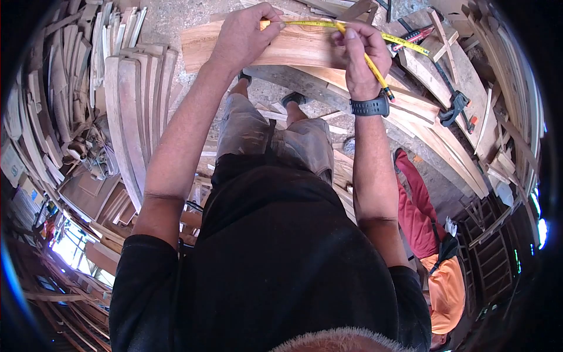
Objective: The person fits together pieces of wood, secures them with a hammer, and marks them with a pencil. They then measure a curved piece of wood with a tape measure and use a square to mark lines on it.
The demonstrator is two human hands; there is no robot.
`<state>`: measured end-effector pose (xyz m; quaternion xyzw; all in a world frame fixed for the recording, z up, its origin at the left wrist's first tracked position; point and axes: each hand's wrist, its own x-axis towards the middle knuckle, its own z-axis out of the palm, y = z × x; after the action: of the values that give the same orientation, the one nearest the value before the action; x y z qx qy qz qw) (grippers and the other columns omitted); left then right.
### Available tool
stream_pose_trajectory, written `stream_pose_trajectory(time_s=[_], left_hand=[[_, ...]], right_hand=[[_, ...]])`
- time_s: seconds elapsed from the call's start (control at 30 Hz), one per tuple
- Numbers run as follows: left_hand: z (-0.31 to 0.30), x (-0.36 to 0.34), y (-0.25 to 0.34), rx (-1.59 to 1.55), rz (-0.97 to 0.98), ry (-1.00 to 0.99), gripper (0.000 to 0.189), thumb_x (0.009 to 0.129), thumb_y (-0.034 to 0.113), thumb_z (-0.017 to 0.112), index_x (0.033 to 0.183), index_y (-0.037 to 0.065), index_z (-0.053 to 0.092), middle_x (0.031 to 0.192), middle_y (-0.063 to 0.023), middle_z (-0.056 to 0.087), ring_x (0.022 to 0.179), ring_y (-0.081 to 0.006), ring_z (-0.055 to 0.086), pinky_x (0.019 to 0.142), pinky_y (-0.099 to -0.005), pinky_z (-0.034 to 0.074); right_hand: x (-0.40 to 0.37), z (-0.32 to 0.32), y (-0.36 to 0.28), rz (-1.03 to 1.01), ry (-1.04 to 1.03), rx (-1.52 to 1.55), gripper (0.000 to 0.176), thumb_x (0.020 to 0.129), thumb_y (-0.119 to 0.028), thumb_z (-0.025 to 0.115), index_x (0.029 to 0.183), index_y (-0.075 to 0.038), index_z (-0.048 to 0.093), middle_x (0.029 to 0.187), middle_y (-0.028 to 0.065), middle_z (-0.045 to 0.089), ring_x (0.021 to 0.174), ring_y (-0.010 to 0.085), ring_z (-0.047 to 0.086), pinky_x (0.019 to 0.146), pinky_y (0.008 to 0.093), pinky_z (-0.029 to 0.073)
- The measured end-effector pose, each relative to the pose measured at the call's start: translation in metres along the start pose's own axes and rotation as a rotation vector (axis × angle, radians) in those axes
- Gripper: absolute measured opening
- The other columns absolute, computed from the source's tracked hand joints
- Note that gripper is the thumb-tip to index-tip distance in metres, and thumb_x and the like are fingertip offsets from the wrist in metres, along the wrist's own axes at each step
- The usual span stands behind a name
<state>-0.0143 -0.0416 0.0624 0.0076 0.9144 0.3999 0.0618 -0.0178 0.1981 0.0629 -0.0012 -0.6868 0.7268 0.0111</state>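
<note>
A yellow tape measure blade point(311, 23) stretches across a wide wooden board point(205, 44). At the board's left part, my left hand point(243, 35) pinches the tape's end between thumb and fingers. My right hand point(366, 53), with a dark watch on the wrist, grips a yellow pencil point(373, 67). The pencil slants, its tip up near the tape and its eraser end toward the wrist. Beyond the right hand the tape runs on to the right, passing behind the fingers.
Curved boards point(138, 82) lean in a stack on the left. A clamp point(454, 108) sits on the timber to the right. Another person in an orange shirt point(447, 293) and red trousers is at lower right. Long planks point(434, 126) lie beneath the measured board.
</note>
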Motion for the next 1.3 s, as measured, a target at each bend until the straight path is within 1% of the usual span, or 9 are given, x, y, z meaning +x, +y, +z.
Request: stream_pose_trajectory(time_s=[0.07, 0.1, 0.17, 0.23, 0.3, 0.4, 1.03, 1.1, 1.3], left_hand=[[0.000, 0.000, 0.002, -0.020, -0.001, -0.004, 0.021, 0.097, 0.027, 0.071, 0.097, 0.006, 0.071, 0.118, -0.0096, 0.077, 0.104, -0.0201, 0.074, 0.096, -0.0349, 0.057], [-0.001, 0.000, 0.003, -0.031, -0.025, -0.013, 0.021, 0.097, 0.027, 0.071, 0.097, 0.006, 0.071, 0.118, -0.0096, 0.076, 0.104, -0.0198, 0.074, 0.096, -0.0348, 0.057], [0.000, 0.000, 0.002, -0.041, -0.051, -0.020, 0.020, 0.097, 0.027, 0.071, 0.097, 0.006, 0.071, 0.118, -0.0097, 0.076, 0.104, -0.0196, 0.073, 0.096, -0.0347, 0.057], [0.000, 0.001, 0.001, -0.027, 0.007, 0.000, 0.021, 0.097, 0.027, 0.071, 0.097, 0.006, 0.071, 0.119, -0.0096, 0.076, 0.104, -0.0196, 0.073, 0.096, -0.0348, 0.057], [0.001, 0.000, -0.001, -0.018, 0.009, 0.002, 0.021, 0.097, 0.027, 0.071, 0.098, 0.006, 0.072, 0.119, -0.0095, 0.076, 0.104, -0.0197, 0.073, 0.096, -0.0351, 0.057], [0.000, 0.001, -0.002, -0.020, 0.008, -0.006, 0.021, 0.097, 0.027, 0.071, 0.098, 0.007, 0.072, 0.119, -0.0092, 0.076, 0.105, -0.0199, 0.073, 0.096, -0.0357, 0.057], [0.000, 0.003, 0.003, -0.047, -0.036, -0.030, 0.022, 0.098, 0.027, 0.070, 0.098, 0.005, 0.072, 0.119, -0.0107, 0.076, 0.104, -0.0206, 0.073, 0.096, -0.0361, 0.057], [0.001, 0.002, 0.002, -0.046, -0.035, -0.026, 0.022, 0.098, 0.027, 0.070, 0.098, 0.005, 0.072, 0.119, -0.0108, 0.076, 0.104, -0.0206, 0.073, 0.096, -0.0360, 0.056], [0.000, 0.002, 0.003, -0.006, -0.023, -0.027, 0.022, 0.097, 0.027, 0.071, 0.098, 0.004, 0.072, 0.120, -0.0116, 0.076, 0.105, -0.0213, 0.073, 0.097, -0.0358, 0.056]], right_hand=[[-0.006, 0.000, 0.004, 0.073, -0.077, 0.010, 0.013, 0.101, -0.011, 0.066, 0.104, 0.002, 0.066, 0.093, 0.0098, 0.076, 0.084, 0.0111, 0.071, 0.077, 0.0254, 0.057], [-0.008, 0.000, 0.006, 0.096, -0.054, 0.013, 0.015, 0.101, -0.014, 0.067, 0.096, 0.000, 0.065, 0.090, 0.0094, 0.076, 0.082, 0.0101, 0.071, 0.073, 0.0243, 0.056], [-0.008, 0.001, 0.012, 0.096, -0.048, -0.022, 0.018, 0.102, -0.016, 0.067, 0.094, 0.000, 0.065, 0.086, 0.0088, 0.076, 0.079, 0.0095, 0.070, 0.071, 0.0238, 0.056], [-0.008, 0.002, 0.014, 0.097, -0.044, -0.057, 0.020, 0.102, -0.018, 0.068, 0.092, -0.001, 0.066, 0.082, 0.0082, 0.076, 0.076, 0.0089, 0.070, 0.068, 0.0233, 0.055], [-0.007, 0.004, 0.011, 0.091, -0.019, -0.119, 0.027, 0.102, -0.024, 0.066, 0.085, -0.002, 0.066, 0.076, 0.0077, 0.075, 0.070, 0.0082, 0.067, 0.064, 0.0234, 0.053], [-0.004, 0.004, 0.021, 0.050, 0.003, -0.144, 0.033, 0.103, -0.028, 0.064, 0.082, -0.002, 0.066, 0.073, 0.0078, 0.074, 0.066, 0.0083, 0.066, 0.063, 0.0249, 0.053], [-0.003, 0.005, 0.019, 0.047, 0.041, -0.188, 0.033, 0.103, -0.027, 0.063, 0.083, -0.001, 0.065, 0.074, 0.0082, 0.075, 0.069, 0.0086, 0.069, 0.063, 0.0272, 0.054], [-0.004, 0.004, 0.018, 0.083, -0.009, -0.209, 0.029, 0.105, -0.021, 0.061, 0.086, 0.001, 0.063, 0.083, 0.0121, 0.074, 0.076, 0.0147, 0.073, 0.072, 0.0279, 0.059], [-0.003, 0.006, 0.013, 0.085, -0.024, -0.187, 0.028, 0.105, -0.021, 0.062, 0.087, 0.001, 0.065, 0.082, 0.0125, 0.075, 0.076, 0.0134, 0.072, 0.072, 0.0266, 0.057]])
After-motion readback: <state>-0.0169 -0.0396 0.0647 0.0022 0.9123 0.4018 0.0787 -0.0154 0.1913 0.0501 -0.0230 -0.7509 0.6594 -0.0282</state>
